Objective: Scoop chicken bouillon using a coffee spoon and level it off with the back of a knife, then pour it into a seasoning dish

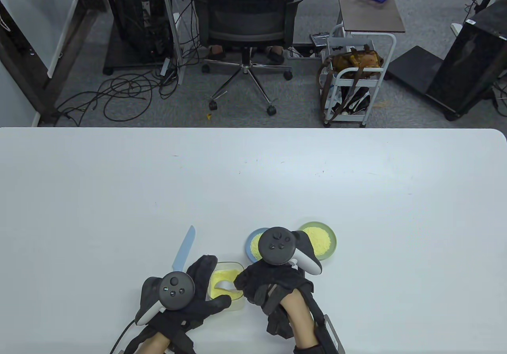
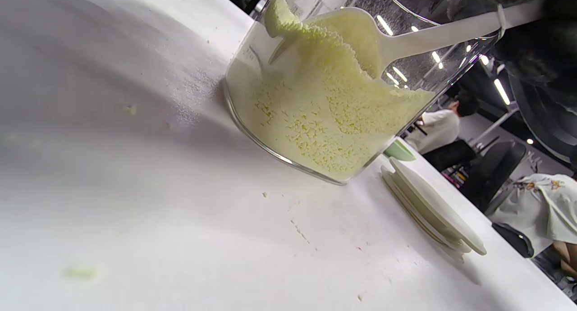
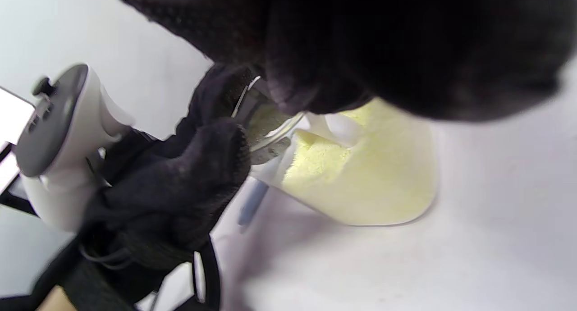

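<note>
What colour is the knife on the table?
The knife blade is pale blue. It shows best in the table view, beside the left hand.

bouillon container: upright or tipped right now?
Tipped. In the left wrist view the clear container rests on one bottom edge on the table, powder banked to one side; the left hand grips it.

Both our hands sit low at the near edge of the desk, forearms coming in from below, a tracker strapped on the back of each. Our left hand (image 1: 190, 290) wraps the clear container (image 1: 226, 286), fingers (image 1: 204, 268) curled on its far side, thumb along its near side. Our right hand (image 1: 269, 286) is bunched just beside it, fingers (image 1: 242, 280) curled down over the rim and pinching the white spoon (image 2: 405, 36) handle.
</note>
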